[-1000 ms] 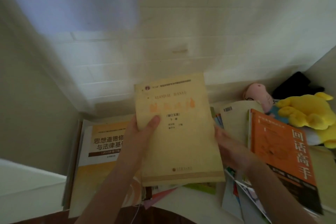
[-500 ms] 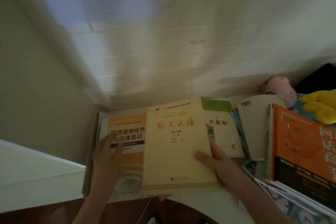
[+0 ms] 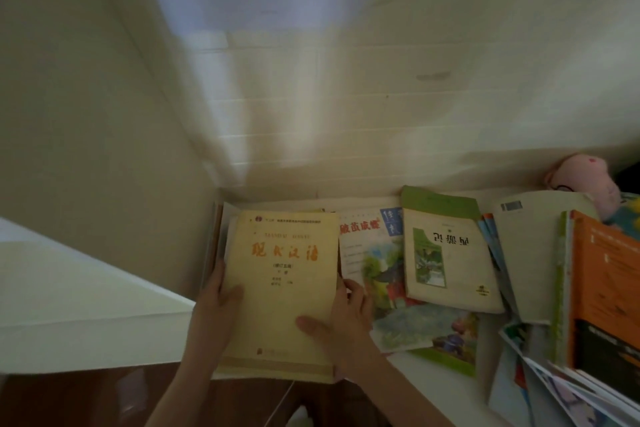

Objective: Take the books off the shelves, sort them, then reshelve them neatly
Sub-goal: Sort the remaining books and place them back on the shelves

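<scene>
Pale panelled wall [image 3: 346, 114] is backing a white ledge [image 3: 450, 392] crowded with loose books; the yellow paperback [image 3: 280, 288] is lying flat on a stack in the left corner, just beside an illustrated book [image 3: 381, 267]. Left hand [image 3: 214, 308] is clasping its left edge, thumb on the cover, and right hand [image 3: 343, 319] is pinching the lower right edge likewise. Probably handling thick, fairly heavy and bendy-covered, so gripping both long edges is looking soundest.

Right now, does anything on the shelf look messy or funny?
Yes. The green-topped book has its title upside down, unlike the yellow book that the left hand and right hand hold. Under the green-topped book, the picture book lies slanted, not lined up with the others.
</scene>
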Available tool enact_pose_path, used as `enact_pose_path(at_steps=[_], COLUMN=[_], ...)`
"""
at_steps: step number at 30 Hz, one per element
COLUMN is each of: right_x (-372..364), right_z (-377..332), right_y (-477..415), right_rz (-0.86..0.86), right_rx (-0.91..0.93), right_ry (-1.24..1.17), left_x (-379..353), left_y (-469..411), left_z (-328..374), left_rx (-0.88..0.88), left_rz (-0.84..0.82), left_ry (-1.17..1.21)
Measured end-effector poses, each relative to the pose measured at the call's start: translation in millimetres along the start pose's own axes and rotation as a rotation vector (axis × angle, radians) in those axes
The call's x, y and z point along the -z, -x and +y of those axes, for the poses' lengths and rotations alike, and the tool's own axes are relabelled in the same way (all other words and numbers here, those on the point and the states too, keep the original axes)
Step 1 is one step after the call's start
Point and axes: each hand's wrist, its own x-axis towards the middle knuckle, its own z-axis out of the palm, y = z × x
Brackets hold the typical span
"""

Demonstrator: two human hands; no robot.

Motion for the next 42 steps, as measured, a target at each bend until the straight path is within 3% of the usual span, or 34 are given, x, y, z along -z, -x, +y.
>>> enact_pose_path(at_steps=[4, 11, 13, 16, 18, 20, 23, 27, 30, 33, 36, 39, 42], right_x=[4, 6, 15, 48, 77, 100, 123, 145, 140, 128, 137, 154, 175], right_z=[-2, 4, 14, 54, 92, 130, 171, 176, 176, 187, 160, 124, 98], right_y=[-11, -10, -9, -15, -25, -34, -45, -47, -45, -42, -23, -4, 11], right_rz=[-0.095, -0.153, -0.064, 0.267, 0.382, 0.335, 0.318, 0.120, 0.154, 0.227, 0.403, 0.614, 0.839], right_rx=[0.044, 0.025, 0.037, 0.059, 0.029, -0.005, 0.109, 0.050, 0.144, 0.233, 0.394, 0.489, 0.582], right_ry=[0.065, -0.028, -0.081, -0.031, 0.084, 0.286, 0.536, 0.821, 0.979, 0.953, 0.876, 0.680, 0.528], left_x=[2, -1, -6, -28, -54, -85, -126, -155, -162, -165, -170, -178, -180], left_y=[-2, -7, -4, 18, 37, 50, 55, 56, 56, 58, 69, 73, 77], left_z=[-8, -9, -4, 26, 52, 73, 80, 78, 72, 66, 65, 64, 79], left_rx=[-0.004, -0.016, -0.093, -0.308, -0.416, -0.467, -0.497, -0.432, -0.368, -0.230, -0.076, -0.086, 0.026], left_rz=[-0.008, -0.049, 0.018, 0.069, -0.025, -0.195, -0.425, -0.576, -0.612, -0.631, -0.717, -0.769, -0.779], left_ry=[-0.034, -0.086, -0.173, -0.286, -0.238, -0.172, -0.196, -0.253, -0.266, -0.132, -0.011, 0.133, 0.320])
